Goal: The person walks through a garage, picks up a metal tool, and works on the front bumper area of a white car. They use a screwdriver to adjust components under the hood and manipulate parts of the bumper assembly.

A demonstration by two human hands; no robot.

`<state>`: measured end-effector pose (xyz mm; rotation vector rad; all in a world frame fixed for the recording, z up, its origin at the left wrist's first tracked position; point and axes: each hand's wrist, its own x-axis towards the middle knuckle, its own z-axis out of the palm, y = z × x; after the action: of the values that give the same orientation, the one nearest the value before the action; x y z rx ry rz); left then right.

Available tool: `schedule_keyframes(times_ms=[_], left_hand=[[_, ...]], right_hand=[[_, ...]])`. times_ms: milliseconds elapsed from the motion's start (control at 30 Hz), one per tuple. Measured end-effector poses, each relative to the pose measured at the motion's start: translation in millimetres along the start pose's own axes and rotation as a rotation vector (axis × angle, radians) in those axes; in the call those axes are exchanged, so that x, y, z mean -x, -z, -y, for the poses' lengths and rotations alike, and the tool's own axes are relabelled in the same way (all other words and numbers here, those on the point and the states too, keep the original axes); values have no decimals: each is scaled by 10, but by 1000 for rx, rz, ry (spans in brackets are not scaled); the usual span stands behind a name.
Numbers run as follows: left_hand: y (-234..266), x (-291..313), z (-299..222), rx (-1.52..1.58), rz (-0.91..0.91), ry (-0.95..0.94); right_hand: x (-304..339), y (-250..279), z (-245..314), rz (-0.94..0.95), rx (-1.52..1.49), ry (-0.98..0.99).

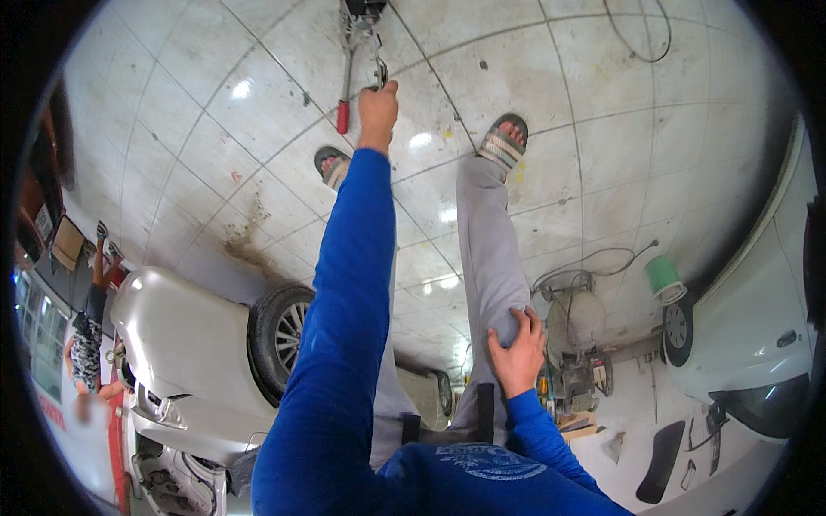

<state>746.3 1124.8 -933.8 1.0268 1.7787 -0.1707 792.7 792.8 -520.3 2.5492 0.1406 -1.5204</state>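
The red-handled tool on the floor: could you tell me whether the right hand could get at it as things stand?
Probably not readily: the right hand rests on the thigh, far from the red-handled tool; the left hand is beside it.

The floor (pixel 602 155) is made of big pale tiles with dark lines between them. A long tool with a red handle (pixel 344 103) lies on it (near a brown stain (pixel 245 249)). A green bucket (pixel 663 277) stands there too.
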Motion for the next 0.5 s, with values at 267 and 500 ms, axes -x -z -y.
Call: schedule_keyframes(times_ms=[267,500], left_hand=[[1826,2200,-1094,564,501,64],[2528,2695,-1635,949,733,19]], right_hand=[[239,-218,184,-107,60,63],[373,-471,443,-86,136,9]])
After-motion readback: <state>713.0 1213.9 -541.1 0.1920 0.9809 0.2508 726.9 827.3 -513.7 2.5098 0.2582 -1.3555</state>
